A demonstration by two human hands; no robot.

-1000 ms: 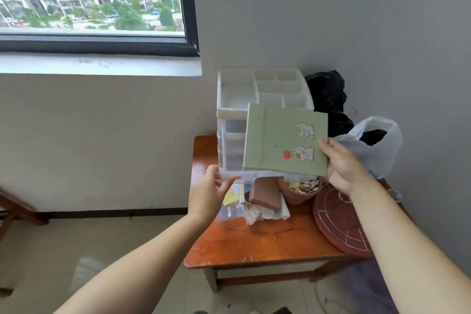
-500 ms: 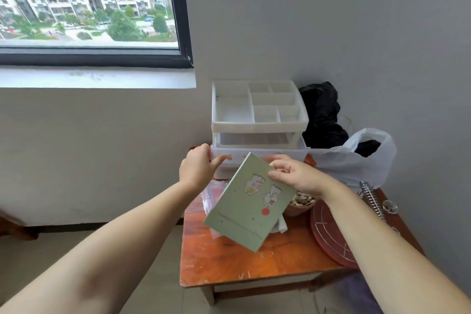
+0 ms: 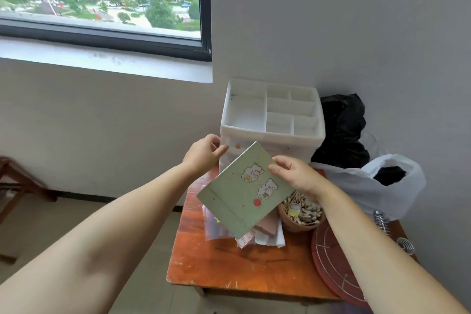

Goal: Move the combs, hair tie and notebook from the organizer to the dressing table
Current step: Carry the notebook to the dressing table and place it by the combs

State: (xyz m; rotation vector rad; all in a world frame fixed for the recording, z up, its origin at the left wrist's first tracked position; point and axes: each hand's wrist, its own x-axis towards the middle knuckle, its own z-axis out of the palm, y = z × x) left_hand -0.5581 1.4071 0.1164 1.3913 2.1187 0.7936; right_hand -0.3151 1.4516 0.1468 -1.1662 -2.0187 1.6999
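Observation:
My right hand (image 3: 295,176) grips the top right corner of a pale green notebook (image 3: 242,191) with cartoon stickers and a red dot. The notebook hangs tilted in the air above the orange-brown table (image 3: 229,265), in front of the white organizer (image 3: 272,120). My left hand (image 3: 204,153) is at the organizer's lower left front corner, fingers curled against it; what it touches is partly hidden. The organizer's top compartments look empty. No combs or hair tie can be made out.
Under the notebook lie papers, a pink block (image 3: 266,225) and plastic sleeves. A terracotta bowl of small sticks (image 3: 302,214) stands right of them, then a round red wire-marked disc (image 3: 336,262). Black bag (image 3: 341,130) and white bag (image 3: 369,186) fill the back right corner.
The notebook went from upright in front of the organizer's drawers to tilted and lower over the table. My left hand rose from the table items to the organizer's front corner.

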